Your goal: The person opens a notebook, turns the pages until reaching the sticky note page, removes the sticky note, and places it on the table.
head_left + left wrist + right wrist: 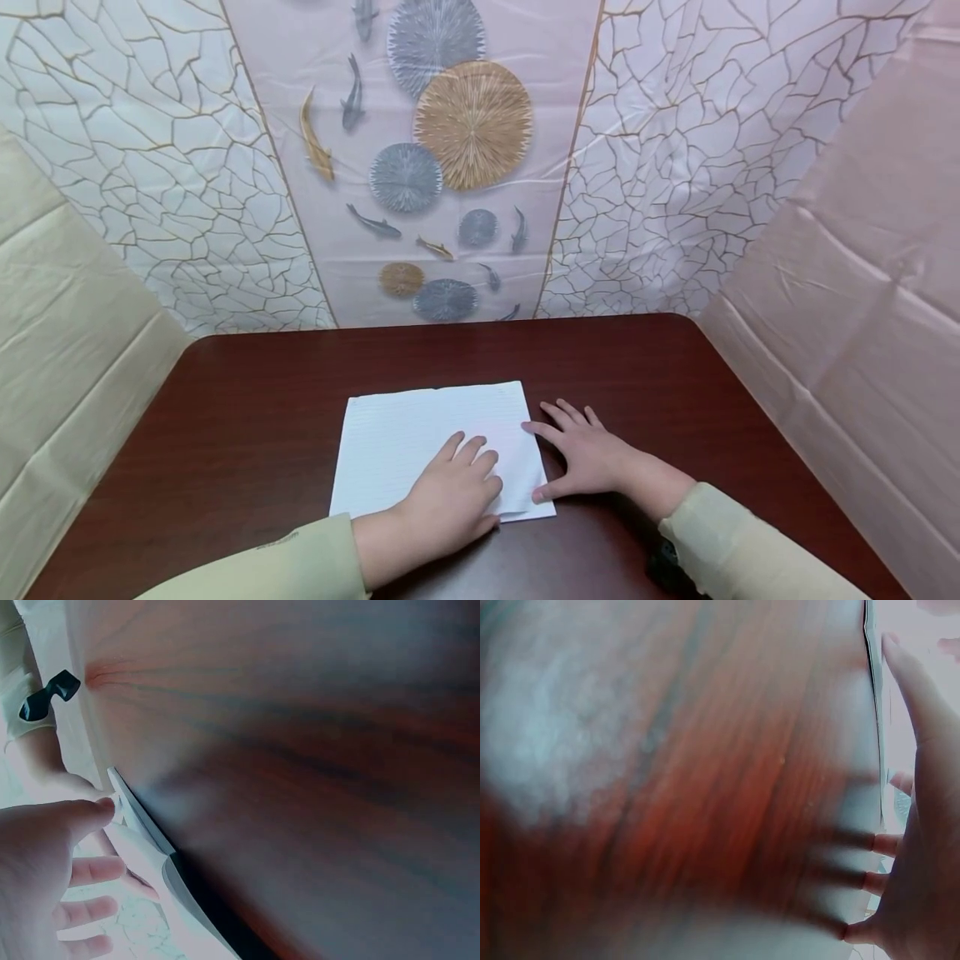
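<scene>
White ruled paper (397, 442), several sheets thick at its edge, lies flat on the dark table. My left hand (453, 496) rests over its lower right part with the fingers relaxed and apart. In the left wrist view the near edge of the paper (142, 817) shows a sheet bowed up a little, close to the left thumb. My right hand (592, 458) is spread at the right edge, its thumb at the lower right corner and its index fingertip near the upper right side. Its other fingertips touch the wood in the right wrist view, where the hand (934, 817) holds nothing.
The reddish-brown table (225, 433) has rounded back corners. A patterned cloth (480, 250) hangs behind it, and plain pale cloth sides (840, 275) flank it. A black device (49, 696) is strapped at the right wrist.
</scene>
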The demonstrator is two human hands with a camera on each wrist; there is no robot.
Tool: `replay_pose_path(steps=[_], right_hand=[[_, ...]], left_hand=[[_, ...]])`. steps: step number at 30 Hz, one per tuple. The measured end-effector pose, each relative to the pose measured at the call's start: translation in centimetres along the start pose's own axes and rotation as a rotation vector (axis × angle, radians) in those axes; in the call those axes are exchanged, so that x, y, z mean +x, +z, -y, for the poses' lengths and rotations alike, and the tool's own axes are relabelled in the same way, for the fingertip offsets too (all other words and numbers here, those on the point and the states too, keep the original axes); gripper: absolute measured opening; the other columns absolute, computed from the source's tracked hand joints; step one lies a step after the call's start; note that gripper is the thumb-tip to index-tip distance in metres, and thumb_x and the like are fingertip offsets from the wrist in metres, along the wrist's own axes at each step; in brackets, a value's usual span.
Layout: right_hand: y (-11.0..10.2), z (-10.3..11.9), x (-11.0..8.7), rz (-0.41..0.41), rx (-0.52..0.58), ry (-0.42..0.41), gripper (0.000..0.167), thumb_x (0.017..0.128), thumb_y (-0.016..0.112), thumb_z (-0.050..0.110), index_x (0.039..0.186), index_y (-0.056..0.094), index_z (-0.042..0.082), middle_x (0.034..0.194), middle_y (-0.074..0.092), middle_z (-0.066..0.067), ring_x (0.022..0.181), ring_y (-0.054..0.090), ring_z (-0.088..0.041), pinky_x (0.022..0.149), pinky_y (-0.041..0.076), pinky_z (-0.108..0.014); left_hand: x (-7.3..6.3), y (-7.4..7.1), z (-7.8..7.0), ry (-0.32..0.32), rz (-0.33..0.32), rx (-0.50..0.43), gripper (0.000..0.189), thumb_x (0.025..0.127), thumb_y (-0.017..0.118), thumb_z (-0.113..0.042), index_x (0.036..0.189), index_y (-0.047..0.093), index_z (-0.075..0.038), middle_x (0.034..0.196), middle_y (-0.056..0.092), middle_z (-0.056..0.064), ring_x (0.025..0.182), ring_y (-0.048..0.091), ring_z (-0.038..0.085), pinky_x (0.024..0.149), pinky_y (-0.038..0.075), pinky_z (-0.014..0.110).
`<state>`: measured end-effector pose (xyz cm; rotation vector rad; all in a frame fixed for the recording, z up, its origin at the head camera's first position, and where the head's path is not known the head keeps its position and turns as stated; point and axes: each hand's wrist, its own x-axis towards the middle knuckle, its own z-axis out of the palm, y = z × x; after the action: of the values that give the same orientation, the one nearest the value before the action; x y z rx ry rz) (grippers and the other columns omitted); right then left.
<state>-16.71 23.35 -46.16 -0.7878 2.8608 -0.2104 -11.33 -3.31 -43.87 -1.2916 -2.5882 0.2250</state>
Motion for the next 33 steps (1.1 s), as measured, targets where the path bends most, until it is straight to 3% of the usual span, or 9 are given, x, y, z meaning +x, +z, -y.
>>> replay_pose_path(steps=[5, 18, 24, 33], right_hand=[[-0.1, 0.2, 0.1, 0.012, -0.003, 0.008, 0.107, 0.065, 0.052, 0.093, 0.153, 0.037, 0.033, 0.161, 0.024, -0.014, 0.148, 0.017, -0.041, 0.11, 0.018, -0.07], [-0.2, -0.1, -0.3, -0.001, 0.001, -0.001, 0.107, 0.067, 0.054, 0.091, 0.153, 0.036, 0.031, 0.16, 0.026, -0.013, 0.147, 0.019, -0.041, 0.11, 0.019, -0.069], [-0.1, -0.5, -0.6, -0.009, 0.045, 0.003, 0.113, 0.066, 0.056, 0.091, 0.156, 0.031, 0.027, 0.161, 0.027, -0.012, 0.148, 0.02, -0.04, 0.111, 0.02, -0.068], [0.0, -0.7, -0.8, -0.018, 0.022, 0.011, 0.116, 0.068, 0.058, 0.088, 0.156, 0.031, 0.017, 0.161, 0.026, -0.014, 0.148, 0.02, -0.04, 0.112, 0.019, -0.066]], left_hand=[[0.1, -0.2, -0.2, 0.017, 0.02, 0.005, 0.037, 0.085, 0.069, -0.057, 0.1, 0.072, -0.024, 0.123, 0.061, 0.001, 0.128, 0.049, 0.028, 0.112, 0.032, 0.051], [0.2, -0.2, -0.5, 0.039, -0.035, 0.029, 0.022, 0.087, 0.07, -0.045, 0.093, 0.073, -0.024, 0.12, 0.063, 0.001, 0.127, 0.05, 0.028, 0.112, 0.032, 0.05], [0.1, -0.4, -0.6, 0.025, -0.079, 0.043, 0.016, 0.089, 0.068, -0.037, 0.09, 0.073, -0.022, 0.116, 0.064, 0.0, 0.124, 0.052, 0.027, 0.111, 0.034, 0.05], [-0.3, -0.5, -0.6, -0.022, -0.102, -0.001, 0.014, 0.09, 0.069, -0.034, 0.092, 0.073, -0.021, 0.116, 0.063, 0.001, 0.125, 0.05, 0.027, 0.112, 0.033, 0.049]])
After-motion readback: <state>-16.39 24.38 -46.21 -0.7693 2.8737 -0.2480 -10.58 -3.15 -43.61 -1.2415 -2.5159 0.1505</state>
